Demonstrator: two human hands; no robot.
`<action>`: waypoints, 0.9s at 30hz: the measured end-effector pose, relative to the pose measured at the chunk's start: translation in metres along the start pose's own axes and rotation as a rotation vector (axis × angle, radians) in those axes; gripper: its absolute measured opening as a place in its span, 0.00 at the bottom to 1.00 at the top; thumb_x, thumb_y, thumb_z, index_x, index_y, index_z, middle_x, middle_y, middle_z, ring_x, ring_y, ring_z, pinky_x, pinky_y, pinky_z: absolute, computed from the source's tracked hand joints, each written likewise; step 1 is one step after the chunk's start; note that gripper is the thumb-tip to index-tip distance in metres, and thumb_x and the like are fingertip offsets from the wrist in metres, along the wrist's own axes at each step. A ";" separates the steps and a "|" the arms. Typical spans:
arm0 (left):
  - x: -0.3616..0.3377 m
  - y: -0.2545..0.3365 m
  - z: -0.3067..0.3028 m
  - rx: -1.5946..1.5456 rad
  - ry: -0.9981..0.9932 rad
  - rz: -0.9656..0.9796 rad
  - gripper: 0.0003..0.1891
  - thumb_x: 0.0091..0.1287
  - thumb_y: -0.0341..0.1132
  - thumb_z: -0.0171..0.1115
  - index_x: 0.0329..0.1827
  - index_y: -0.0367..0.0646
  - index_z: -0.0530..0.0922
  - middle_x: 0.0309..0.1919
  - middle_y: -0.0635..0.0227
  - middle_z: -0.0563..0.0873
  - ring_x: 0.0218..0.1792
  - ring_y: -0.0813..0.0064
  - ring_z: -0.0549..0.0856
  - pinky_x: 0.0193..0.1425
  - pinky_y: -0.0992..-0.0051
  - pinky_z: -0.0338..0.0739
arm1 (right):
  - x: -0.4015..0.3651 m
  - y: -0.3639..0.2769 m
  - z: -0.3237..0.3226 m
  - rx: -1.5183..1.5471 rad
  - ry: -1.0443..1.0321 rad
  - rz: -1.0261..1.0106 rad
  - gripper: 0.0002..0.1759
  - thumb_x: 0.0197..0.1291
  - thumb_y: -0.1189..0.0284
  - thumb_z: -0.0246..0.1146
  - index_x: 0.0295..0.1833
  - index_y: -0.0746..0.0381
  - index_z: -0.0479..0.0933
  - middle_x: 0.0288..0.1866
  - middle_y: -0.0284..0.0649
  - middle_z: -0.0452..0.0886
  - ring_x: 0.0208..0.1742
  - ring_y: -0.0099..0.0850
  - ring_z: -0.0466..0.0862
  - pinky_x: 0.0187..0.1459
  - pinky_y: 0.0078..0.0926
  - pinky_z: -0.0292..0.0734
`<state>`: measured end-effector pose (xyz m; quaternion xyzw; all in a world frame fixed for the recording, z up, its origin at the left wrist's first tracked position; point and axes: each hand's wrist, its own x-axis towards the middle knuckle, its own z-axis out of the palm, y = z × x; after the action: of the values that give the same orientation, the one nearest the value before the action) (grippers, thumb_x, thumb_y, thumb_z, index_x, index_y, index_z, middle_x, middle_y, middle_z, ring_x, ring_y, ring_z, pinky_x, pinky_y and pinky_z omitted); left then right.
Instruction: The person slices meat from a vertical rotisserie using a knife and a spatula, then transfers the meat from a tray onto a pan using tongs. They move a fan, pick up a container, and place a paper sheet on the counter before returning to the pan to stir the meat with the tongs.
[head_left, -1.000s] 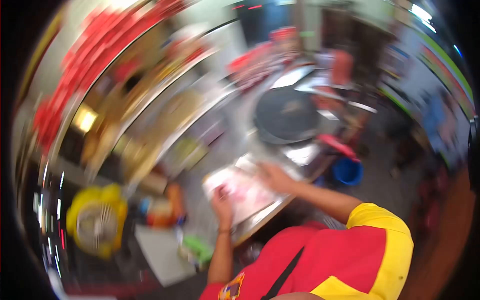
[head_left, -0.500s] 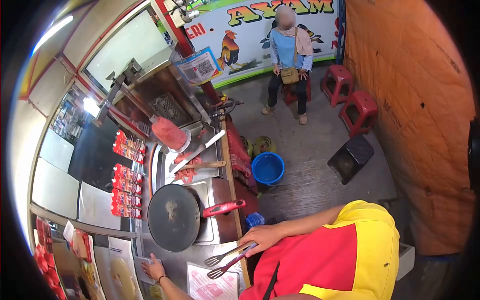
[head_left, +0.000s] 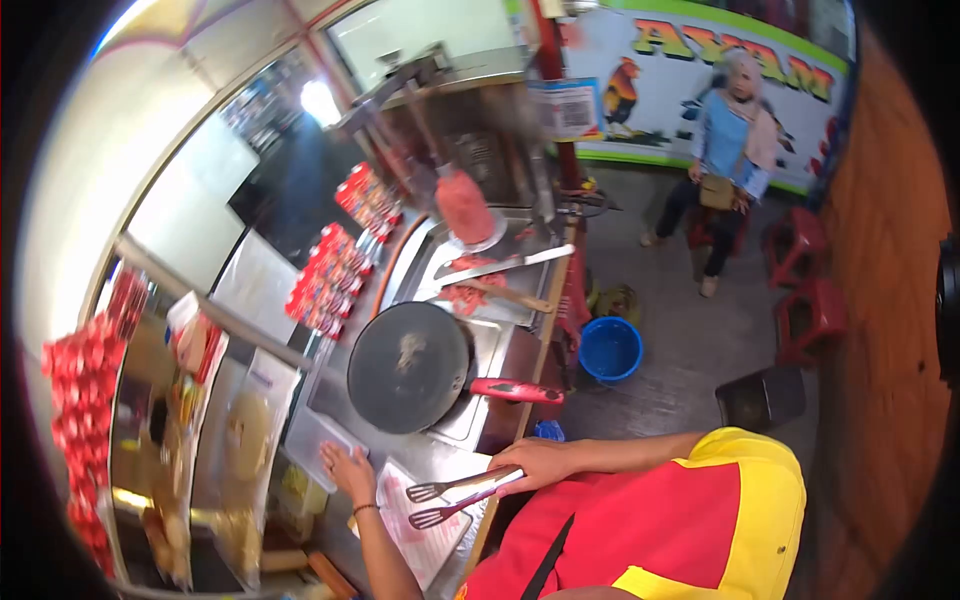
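Note:
My right hand is closed round the handles of a pair of tongs, whose slotted tips point left over the counter edge. Fingers spread, my left hand lies on or just above a translucent plastic lid or tray; whether it grips the rim cannot be made out. Printed paper sheets lie between my hands. Beyond them a dark round pan with a red handle rests on the cooktop, a small pale patch of food at its middle.
Behind the pan are a long knife, a wooden-handled tool and a reddish meat cone. Red packets stand by the glass. A blue bucket is on the floor. A person sits near red stools.
The view has turned left, so the stall contents appear further right. My left hand has shifted slightly over the translucent piece. The tongs remain in my right hand.

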<state>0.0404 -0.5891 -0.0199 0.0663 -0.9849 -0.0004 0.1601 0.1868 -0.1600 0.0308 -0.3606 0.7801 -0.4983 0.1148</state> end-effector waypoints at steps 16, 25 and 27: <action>-0.008 0.007 -0.013 -0.052 0.131 -0.079 0.39 0.75 0.58 0.60 0.78 0.35 0.71 0.80 0.45 0.69 0.81 0.47 0.67 0.85 0.52 0.57 | 0.006 -0.017 -0.015 0.045 0.049 -0.017 0.26 0.65 0.58 0.76 0.61 0.64 0.83 0.45 0.48 0.90 0.44 0.41 0.91 0.48 0.36 0.83; -0.015 0.003 -0.021 -0.087 0.098 -0.049 0.37 0.76 0.54 0.57 0.79 0.35 0.71 0.79 0.47 0.72 0.81 0.50 0.68 0.85 0.53 0.57 | -0.010 -0.012 -0.033 0.111 0.064 0.009 0.27 0.65 0.57 0.76 0.61 0.65 0.83 0.46 0.48 0.90 0.45 0.42 0.91 0.49 0.36 0.83; -0.017 0.003 -0.023 -0.086 0.110 -0.041 0.36 0.76 0.54 0.56 0.79 0.35 0.71 0.79 0.47 0.72 0.81 0.50 0.68 0.85 0.53 0.57 | -0.012 -0.006 -0.036 0.103 0.077 -0.009 0.28 0.65 0.57 0.76 0.61 0.65 0.83 0.46 0.49 0.90 0.46 0.43 0.91 0.51 0.37 0.84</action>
<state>0.0635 -0.5836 -0.0038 0.0794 -0.9721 -0.0425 0.2167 0.1785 -0.1284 0.0505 -0.3383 0.7555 -0.5519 0.1007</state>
